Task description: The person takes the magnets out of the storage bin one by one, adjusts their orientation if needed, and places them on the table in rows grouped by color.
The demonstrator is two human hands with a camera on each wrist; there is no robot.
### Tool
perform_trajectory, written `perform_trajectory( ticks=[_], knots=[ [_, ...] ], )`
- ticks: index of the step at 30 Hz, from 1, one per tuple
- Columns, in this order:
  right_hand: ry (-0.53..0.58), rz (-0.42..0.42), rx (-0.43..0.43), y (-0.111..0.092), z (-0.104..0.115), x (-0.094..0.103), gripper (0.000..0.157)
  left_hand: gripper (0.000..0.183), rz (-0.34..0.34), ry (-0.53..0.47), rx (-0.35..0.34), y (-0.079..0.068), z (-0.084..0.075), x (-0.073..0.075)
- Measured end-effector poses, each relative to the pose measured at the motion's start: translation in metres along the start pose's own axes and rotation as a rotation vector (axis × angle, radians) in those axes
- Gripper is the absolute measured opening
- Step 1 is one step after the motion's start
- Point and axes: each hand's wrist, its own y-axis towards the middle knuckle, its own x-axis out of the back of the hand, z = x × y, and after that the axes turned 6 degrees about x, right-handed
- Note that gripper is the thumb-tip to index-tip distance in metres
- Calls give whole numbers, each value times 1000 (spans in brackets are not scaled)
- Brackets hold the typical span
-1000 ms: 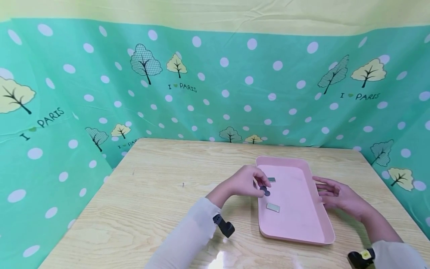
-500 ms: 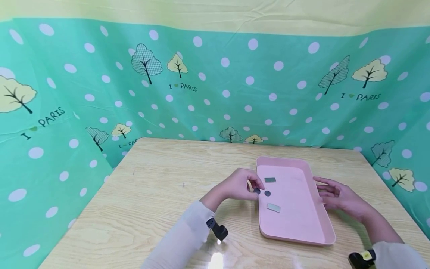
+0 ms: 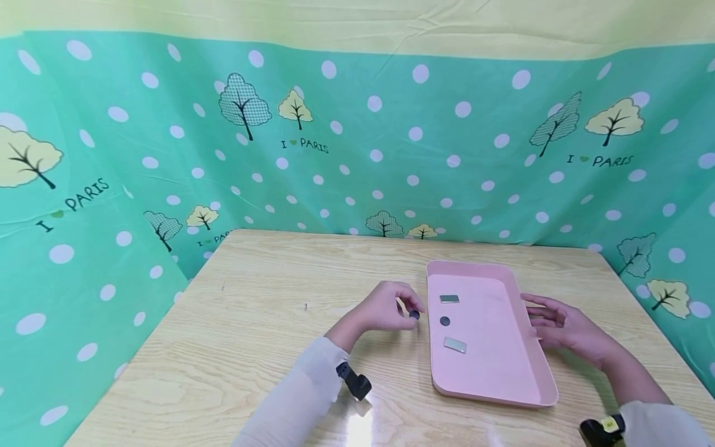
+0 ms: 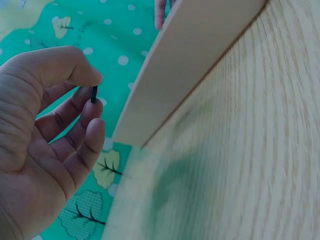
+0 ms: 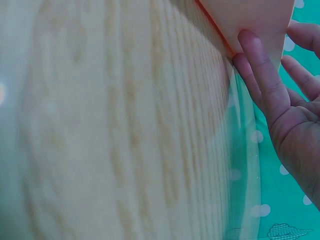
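A disc [image 3: 414, 315] has cleared the tray [image 3: 494, 369], left hand [image 3: 386, 307] pinching it, right hand [image 3: 571, 329] spread against tray.

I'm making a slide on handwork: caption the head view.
Left grip pinches a dark disc beside a pink tray holding another disc and two rectangular pieces; right grip touching its right wall.

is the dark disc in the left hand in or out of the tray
Out: in the head view, the left hand pinches the dark disc to the left of the pink tray.
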Motion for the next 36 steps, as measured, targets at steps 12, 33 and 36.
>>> perform_trajectory(
  ticks=[12,33,36],
  knots=[
    [5,3,-5,1,-1,0,65,17,-61,-58,90,-1,20,4],
    [-4,3,-23,2,-2,2,67,14,-108,-4,171,3,39,6],
    [-5,1,-18,1,-2,2,66,13,-114,-7,163,4,41,6]
  ],
)
